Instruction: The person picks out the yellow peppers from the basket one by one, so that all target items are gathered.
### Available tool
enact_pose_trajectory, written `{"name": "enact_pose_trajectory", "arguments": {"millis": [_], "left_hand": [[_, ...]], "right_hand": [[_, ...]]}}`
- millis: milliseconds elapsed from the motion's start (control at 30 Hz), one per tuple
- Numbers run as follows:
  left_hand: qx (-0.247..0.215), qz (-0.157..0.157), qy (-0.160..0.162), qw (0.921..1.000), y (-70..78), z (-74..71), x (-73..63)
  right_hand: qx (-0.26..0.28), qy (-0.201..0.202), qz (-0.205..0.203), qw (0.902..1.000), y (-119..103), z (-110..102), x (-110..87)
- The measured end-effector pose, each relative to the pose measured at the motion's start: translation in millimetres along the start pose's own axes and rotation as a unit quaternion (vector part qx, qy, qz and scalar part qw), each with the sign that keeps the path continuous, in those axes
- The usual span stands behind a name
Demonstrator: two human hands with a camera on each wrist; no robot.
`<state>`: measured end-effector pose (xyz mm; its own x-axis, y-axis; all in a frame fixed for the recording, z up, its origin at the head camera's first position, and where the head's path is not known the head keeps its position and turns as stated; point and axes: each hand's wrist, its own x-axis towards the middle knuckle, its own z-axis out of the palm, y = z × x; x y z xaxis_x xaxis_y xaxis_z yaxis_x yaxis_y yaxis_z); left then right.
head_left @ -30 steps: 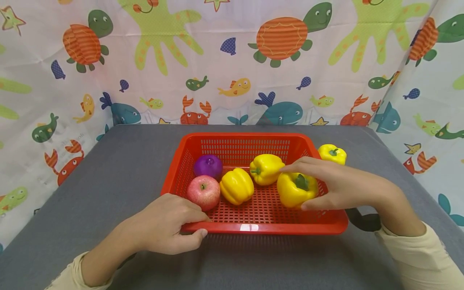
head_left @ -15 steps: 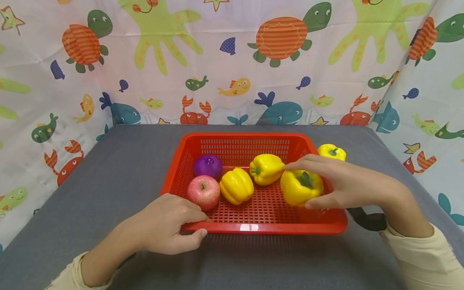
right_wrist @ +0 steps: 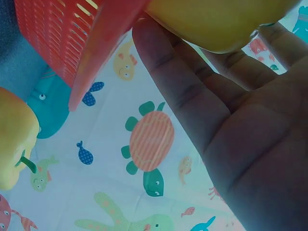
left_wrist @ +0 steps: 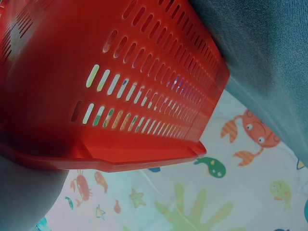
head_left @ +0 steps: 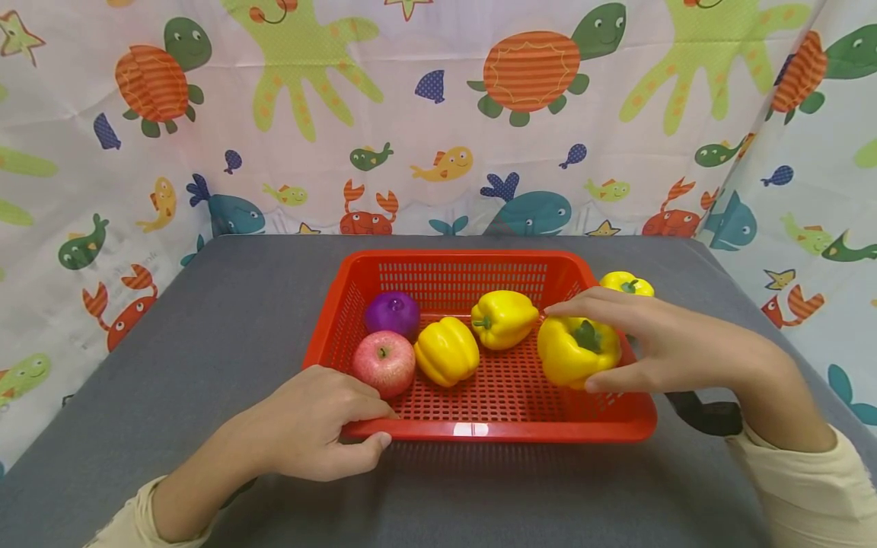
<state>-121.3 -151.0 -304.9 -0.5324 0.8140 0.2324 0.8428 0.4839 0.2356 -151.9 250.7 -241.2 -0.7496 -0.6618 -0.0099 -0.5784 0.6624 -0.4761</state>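
In the head view my left hand [head_left: 308, 422] holds the front rim of the red plastic basket [head_left: 534, 432] near its left corner, fingers over the edge and thumb outside. My right hand [head_left: 674, 342] grips a yellow bell pepper [head_left: 572, 356] between thumb and fingers, over the basket's right side. The right wrist view shows this bell pepper [right_wrist: 221, 24] against the fingers, beside the basket rim. Inside the basket lie two more yellow bell peppers [head_left: 447, 352], a pinkish-red apple [head_left: 384, 364] and a round purple fruit or vegetable [head_left: 392, 314].
Another yellow bell pepper [head_left: 625, 282] stands on the grey cloth-covered table [head_left: 253, 304], just outside the basket's right wall and partly behind my right hand. A white curtain [head_left: 411, 114] with sea animals hangs behind and along both sides of the table.
My right hand has moved a little to the right, carrying the yellow bell pepper toward the basket's right wall. The left hand and the basket have stayed in place.
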Motion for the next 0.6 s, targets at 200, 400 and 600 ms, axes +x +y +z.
{"name": "enact_pose_trajectory", "arguments": {"millis": [200, 400, 600], "left_hand": [[0.002, 0.002, 0.002, 1.0, -0.2, 0.5, 0.0], [0.007, 0.005, 0.005, 1.0, -0.5, 0.6, 0.0], [0.005, 0.002, 0.002, 1.0, -0.2, 0.2, 0.3]], "right_hand": [[-0.007, 0.007, 0.007, 0.9999, -1.8, -1.8, -3.0], [-0.012, 0.014, 0.0, 0.9998, -1.1, -4.5, -5.4], [-0.031, 0.028, -0.003, 0.9991, -1.3, -8.0, -9.3]]}}
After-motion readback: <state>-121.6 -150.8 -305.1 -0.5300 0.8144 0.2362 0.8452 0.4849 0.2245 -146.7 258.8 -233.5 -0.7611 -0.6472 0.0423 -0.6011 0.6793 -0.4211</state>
